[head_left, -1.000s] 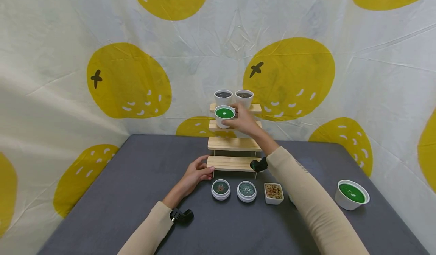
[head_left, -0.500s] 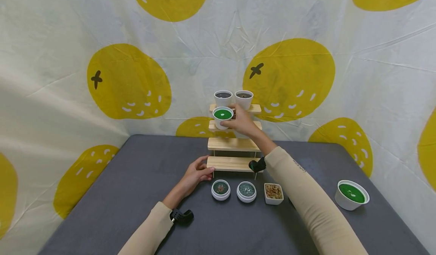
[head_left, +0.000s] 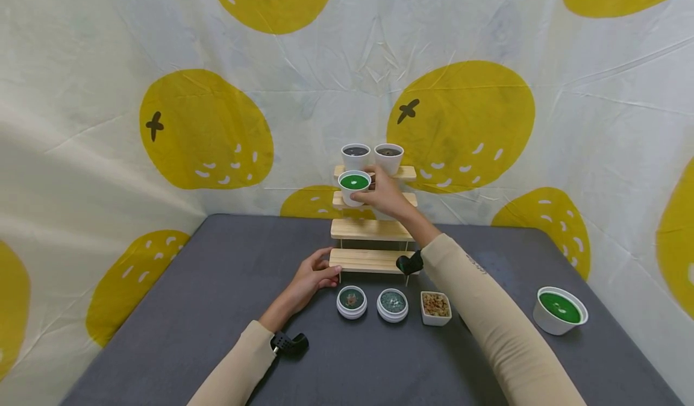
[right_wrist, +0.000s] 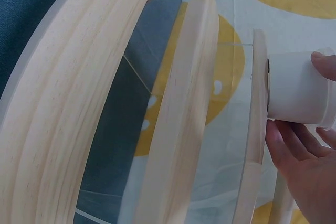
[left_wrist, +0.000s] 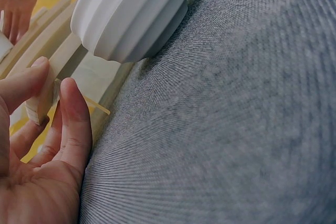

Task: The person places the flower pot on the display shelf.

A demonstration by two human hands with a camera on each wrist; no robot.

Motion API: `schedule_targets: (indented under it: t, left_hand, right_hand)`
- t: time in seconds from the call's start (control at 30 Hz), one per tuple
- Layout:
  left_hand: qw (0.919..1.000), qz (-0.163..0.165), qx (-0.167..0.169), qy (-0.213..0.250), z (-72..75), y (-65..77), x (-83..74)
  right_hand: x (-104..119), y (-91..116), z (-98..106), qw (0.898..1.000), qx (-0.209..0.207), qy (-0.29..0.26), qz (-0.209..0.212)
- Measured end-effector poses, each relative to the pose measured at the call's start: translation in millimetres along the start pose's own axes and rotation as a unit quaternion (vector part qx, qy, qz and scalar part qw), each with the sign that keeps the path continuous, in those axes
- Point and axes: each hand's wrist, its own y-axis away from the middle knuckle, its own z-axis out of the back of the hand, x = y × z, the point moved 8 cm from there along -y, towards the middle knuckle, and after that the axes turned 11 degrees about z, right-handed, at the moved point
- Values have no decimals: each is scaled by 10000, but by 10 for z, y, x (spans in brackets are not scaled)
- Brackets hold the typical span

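Note:
My right hand [head_left: 384, 192] grips a white cup with a green filling [head_left: 355, 182] at the left part of the second-highest shelf of a four-tier wooden stand [head_left: 374, 230]. In the right wrist view the cup's base [right_wrist: 294, 87] is right at the shelf's surface, with thumb and fingers around its sides. On the top shelf, two white cups with dark fillings [head_left: 355, 154] stand side by side. My left hand [head_left: 308, 279] holds the left end of the lowest shelf [left_wrist: 39, 103], thumb on top and fingertips beneath.
Before the stand sit two ribbed white jars with dark green tops [head_left: 351, 302] and a square white dish of brown bits [head_left: 435, 308]. Another white cup with green filling [head_left: 560, 311] stands far right on the grey tabletop [head_left: 260, 249]. Behind hangs a fruit-print cloth [head_left: 320, 111].
The right hand has shifted the green-filled cup slightly left and down onto the second-highest shelf, then stayed still. My left hand has kept its place on the stand.

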Motion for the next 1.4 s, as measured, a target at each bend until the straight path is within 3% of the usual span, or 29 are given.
schedule_targets:
  t: [0.37,0.67,1.03,1.4]
  left_hand:
    - [10000,51,-5,-52,-25,-4,1]
    - [10000,35,-3,-79,-50,-25,-4]
    - [9999,-16,-43,-139,-36,-15,17]
    - [9998,-6,-24,-172,-17,-6,7]
  right_hand:
    - [-14,36,2,9997,139,194,-71]
    - [6,127,71,9998,111,-185,46]
    - [37,428,287,9998,67,156,-68]
    - [151,753,480,9994,70,-242,233]
